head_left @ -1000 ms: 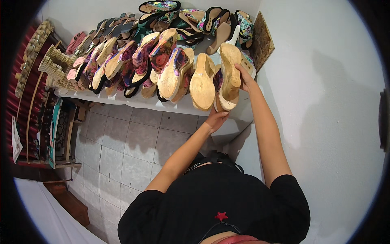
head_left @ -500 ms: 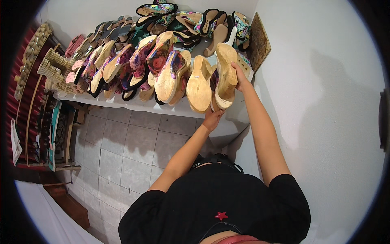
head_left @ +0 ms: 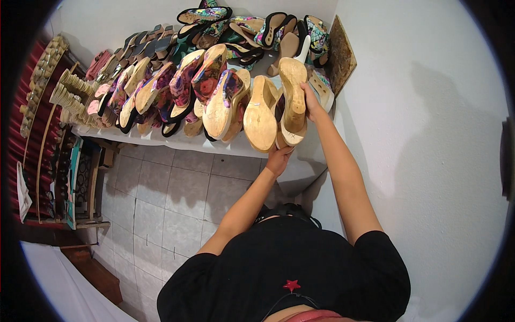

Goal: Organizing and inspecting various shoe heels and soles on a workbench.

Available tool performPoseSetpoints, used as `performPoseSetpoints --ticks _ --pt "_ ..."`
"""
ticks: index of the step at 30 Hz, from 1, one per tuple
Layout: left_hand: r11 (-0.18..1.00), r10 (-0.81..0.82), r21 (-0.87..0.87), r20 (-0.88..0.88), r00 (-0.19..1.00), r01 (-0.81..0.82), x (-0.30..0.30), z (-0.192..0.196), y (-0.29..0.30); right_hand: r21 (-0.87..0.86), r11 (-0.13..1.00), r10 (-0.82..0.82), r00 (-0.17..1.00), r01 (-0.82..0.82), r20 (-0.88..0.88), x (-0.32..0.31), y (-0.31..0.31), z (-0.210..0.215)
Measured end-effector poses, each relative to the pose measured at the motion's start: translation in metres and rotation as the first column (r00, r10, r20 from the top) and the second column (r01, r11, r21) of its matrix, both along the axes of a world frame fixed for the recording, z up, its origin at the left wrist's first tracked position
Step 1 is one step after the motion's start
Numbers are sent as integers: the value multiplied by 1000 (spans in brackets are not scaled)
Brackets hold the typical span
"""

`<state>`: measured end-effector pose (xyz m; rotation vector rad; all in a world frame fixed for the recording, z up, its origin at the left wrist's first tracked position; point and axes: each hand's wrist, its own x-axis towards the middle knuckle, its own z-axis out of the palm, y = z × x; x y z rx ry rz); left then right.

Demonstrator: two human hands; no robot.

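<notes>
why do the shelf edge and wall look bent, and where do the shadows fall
Head view: fisheye bends the white shelf toward the dark rim; light casts the arms' soft shadows on the right wall; the right hand on the cork wedge sandal is sharp, without glare.

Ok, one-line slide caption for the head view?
Right hand grips an upright cork wedge sandal; left hand supports it at the shelf edge.
</notes>
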<state>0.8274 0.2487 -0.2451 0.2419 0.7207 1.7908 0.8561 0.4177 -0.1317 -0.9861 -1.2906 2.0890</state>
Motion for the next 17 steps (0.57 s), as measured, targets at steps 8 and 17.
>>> performPoseSetpoints --ticks 8,17 --pt "999 -25 -30 -119 993 22 -6 -4 -1 32 999 -31 1000 31 3 4 -6 0" --pt "974 -122 -209 -169 978 85 -8 11 -13 15 1000 25 1000 -24 -14 11 -4 -1"
